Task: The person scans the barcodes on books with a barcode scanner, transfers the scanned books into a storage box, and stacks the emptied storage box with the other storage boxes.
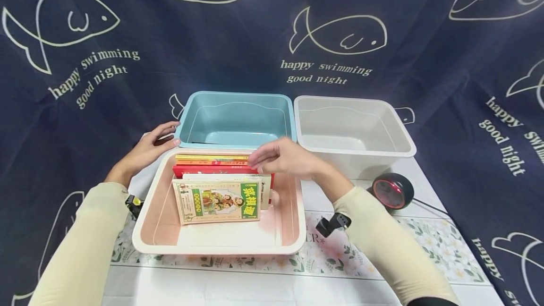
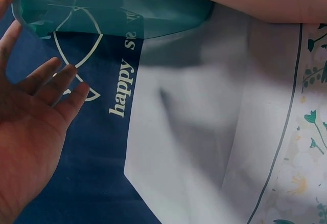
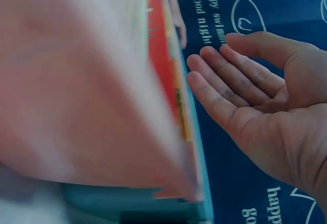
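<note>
Both empty, loosely extended: left hand (image 1: pixel 154 148) at blue bin (image 1: pixel 238 119) rim, contact unclear; right hand (image 1: pixel 290 157) above books (image 1: pixel 221 191).

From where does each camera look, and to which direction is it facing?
Head: on the head, facing forward and down to the pink bin and its books; left hand, right hand and sleeves show.
Left wrist: on that wrist, facing the blue bin and tablecloth; the left hand shows.
Right wrist: on that wrist, facing the pink bin and books; the right hand shows.
Both wrist views share the blue bin and dark curtain.
</note>
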Available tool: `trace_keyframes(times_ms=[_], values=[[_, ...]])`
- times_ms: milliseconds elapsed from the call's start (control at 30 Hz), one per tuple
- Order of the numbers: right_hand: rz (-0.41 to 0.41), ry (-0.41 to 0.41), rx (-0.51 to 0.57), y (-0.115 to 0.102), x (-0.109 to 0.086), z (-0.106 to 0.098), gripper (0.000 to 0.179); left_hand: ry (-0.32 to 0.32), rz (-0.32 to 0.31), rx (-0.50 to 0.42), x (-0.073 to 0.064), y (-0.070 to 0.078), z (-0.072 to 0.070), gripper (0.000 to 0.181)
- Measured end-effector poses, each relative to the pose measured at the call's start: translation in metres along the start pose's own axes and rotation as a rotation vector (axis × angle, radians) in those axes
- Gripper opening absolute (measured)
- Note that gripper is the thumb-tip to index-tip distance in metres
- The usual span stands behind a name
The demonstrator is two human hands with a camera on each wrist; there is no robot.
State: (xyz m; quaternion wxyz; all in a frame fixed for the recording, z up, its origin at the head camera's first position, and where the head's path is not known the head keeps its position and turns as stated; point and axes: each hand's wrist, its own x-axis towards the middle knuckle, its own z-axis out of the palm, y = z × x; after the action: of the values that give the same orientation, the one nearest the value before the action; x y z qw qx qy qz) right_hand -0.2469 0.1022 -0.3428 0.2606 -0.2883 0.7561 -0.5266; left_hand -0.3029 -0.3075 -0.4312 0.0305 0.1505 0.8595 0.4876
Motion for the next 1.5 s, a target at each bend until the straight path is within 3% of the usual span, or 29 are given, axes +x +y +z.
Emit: trace_keyframes(times_ms=[167,367,600,967,1233,1500], values=[[0.037,0.023,0.031,0.015,-0.005,0.011,0.029,0.003,-0.002,0.001,0.0,-0.002,-0.001,0.065],[0.055,0.045,-0.008,0.025,-0.004,0.02,0.029,0.01,0.009,0.002,0.0,-0.003,0.0,0.064],[0.035,0.059,-0.059,0.026,-0.003,0.023,0.028,0.01,-0.016,-0.013,0.0,0.0,0.0,0.063],[0.044,0.062,-0.019,0.026,-0.001,0.031,0.032,0.008,-0.025,-0.006,-0.001,0.001,0.001,0.064],[0.028,0.088,-0.114,0.028,0.002,0.038,0.033,0.008,-0.014,0.003,0.0,-0.001,0.001,0.065],[0.019,0.08,-0.132,0.032,0.007,0.047,0.032,0.009,-0.021,0.013,-0.001,-0.001,0.002,0.064]])
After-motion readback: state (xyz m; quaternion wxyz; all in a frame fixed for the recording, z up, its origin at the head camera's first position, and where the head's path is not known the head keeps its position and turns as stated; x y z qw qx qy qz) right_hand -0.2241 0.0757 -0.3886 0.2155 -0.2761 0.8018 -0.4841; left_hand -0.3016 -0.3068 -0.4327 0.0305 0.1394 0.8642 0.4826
